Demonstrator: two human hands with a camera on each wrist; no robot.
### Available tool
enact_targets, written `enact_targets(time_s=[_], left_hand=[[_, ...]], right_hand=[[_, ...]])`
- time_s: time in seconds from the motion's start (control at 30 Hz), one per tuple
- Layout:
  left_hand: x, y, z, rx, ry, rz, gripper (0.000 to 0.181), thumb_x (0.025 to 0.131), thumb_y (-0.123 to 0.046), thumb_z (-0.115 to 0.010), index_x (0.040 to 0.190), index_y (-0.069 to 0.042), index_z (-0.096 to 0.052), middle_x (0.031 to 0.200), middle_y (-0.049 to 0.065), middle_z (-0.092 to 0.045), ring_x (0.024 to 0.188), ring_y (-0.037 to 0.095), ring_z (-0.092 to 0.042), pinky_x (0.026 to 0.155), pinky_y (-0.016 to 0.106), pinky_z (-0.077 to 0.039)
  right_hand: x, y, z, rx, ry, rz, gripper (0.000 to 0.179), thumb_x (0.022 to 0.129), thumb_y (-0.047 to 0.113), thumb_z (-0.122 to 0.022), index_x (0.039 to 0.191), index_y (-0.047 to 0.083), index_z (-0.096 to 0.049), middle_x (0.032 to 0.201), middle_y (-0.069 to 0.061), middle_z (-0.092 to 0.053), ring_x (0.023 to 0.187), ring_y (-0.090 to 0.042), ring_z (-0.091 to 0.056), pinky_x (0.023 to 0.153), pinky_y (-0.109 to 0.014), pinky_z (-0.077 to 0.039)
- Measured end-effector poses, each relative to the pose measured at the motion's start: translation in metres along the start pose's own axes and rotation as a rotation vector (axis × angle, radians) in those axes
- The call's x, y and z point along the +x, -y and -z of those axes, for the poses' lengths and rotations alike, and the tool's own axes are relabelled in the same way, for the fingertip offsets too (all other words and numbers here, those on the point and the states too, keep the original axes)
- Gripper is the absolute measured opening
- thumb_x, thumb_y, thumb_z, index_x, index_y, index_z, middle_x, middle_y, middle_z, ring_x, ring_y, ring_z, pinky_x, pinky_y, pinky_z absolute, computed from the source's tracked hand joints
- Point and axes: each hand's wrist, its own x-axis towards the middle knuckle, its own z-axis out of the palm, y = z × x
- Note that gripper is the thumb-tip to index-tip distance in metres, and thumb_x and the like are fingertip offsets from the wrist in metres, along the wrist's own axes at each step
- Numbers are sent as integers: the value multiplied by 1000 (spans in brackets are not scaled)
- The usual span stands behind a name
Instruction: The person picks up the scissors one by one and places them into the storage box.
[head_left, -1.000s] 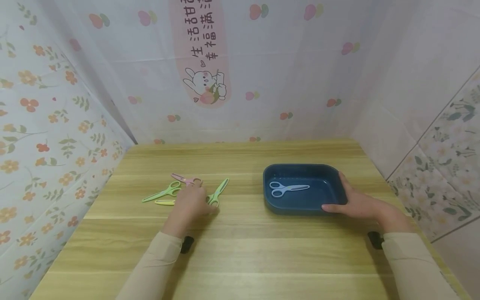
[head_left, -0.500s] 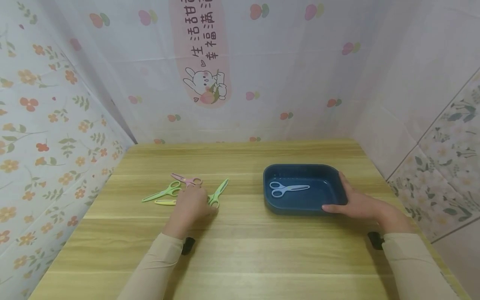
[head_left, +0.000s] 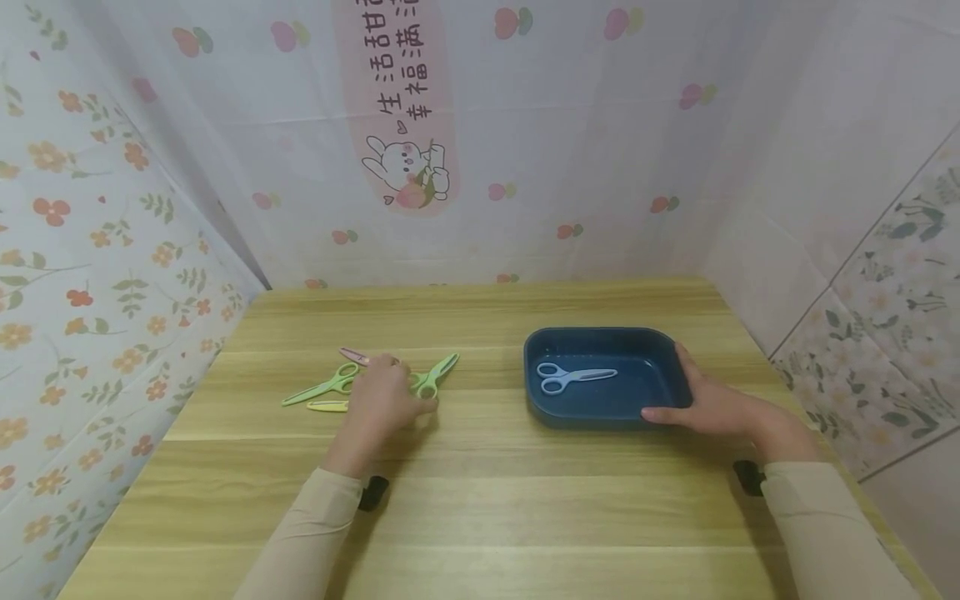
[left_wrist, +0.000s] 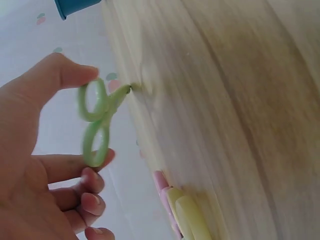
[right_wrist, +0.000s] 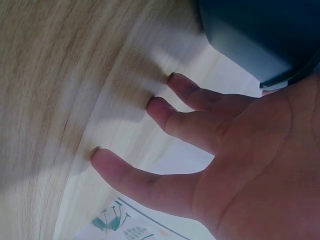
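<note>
My left hand [head_left: 384, 400] pinches green scissors [head_left: 437, 375] by their finger loops, thumb on one loop and index finger on the other. The left wrist view shows these scissors [left_wrist: 102, 117] tilted, blades pointing away from the palm. Beside the hand lie other green scissors [head_left: 322, 385], pink scissors [head_left: 354, 356] and yellow scissors [head_left: 327, 406], the last two partly covered by it. My right hand [head_left: 723, 408] holds the right front corner of a dark blue tray [head_left: 600, 419], its thumb along the front rim. Blue scissors [head_left: 573, 377] lie inside the tray.
Everything stands on a wood-grain table [head_left: 480, 517]. Patterned curtains [head_left: 600, 150] hang behind the table and along both sides. A small black object [head_left: 372, 493] shows at the left wrist, and another black object [head_left: 747, 477] at the right wrist.
The left hand has shifted slightly, and the green scissors in it have risen and turned a little. More of the pink scissors is now covered. The right hand stays on the tray.
</note>
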Motion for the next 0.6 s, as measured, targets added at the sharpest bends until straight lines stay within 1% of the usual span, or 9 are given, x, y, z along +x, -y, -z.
enact_targets(time_s=[0.07,0.13,0.2,0.27,0.43,0.53,0.6], left_hand=[[0,-1,0,-51,-19,8,64,80,-47,-75,119,4,-75,127,22,-66,121,41,-61,99,59,-53],[0,-3,2,-98,-43,12,71,79,-46,-75,130,4,-71,127,21,-66,120,39,-61,100,58,-52],[1,-5,3,-128,-65,6,72,79,-46,-75,132,3,-71,125,19,-66,118,37,-61,98,56,-53],[1,-8,6,-143,-88,-13,71,80,-47,-75,131,3,-71,125,19,-67,117,36,-62,98,57,-53],[3,-16,12,-128,-127,-54,72,80,-51,-77,130,0,-73,126,18,-69,118,36,-64,99,59,-53],[5,-21,15,-124,-129,-57,73,79,-52,-76,131,-2,-73,127,17,-69,119,36,-65,99,59,-53],[5,-24,17,-140,-121,-54,73,79,-52,-77,132,-2,-72,130,17,-68,121,36,-64,100,59,-53]], right_hand=[[0,0,0,6,-1,4,140,90,63,-75,162,-1,27,166,-49,-1,149,-72,-17,117,-81,-26],[0,0,1,8,-4,10,140,90,62,-75,162,-1,26,166,-49,-1,149,-72,-17,117,-81,-26],[0,0,1,7,-4,12,140,90,62,-75,162,-2,26,166,-49,-1,149,-72,-18,117,-81,-26],[0,0,2,1,-5,8,141,90,63,-75,163,-2,26,166,-49,-1,149,-72,-18,117,-80,-27],[1,0,2,-1,-6,4,140,90,63,-75,163,-2,25,166,-49,-1,149,-72,-17,117,-81,-26],[2,-1,1,-3,-5,5,140,90,63,-75,163,-2,25,167,-49,-1,150,-72,-16,118,-81,-26],[2,-1,1,-6,-5,3,140,90,63,-75,163,-1,26,167,-48,-1,150,-71,-16,118,-80,-25]])
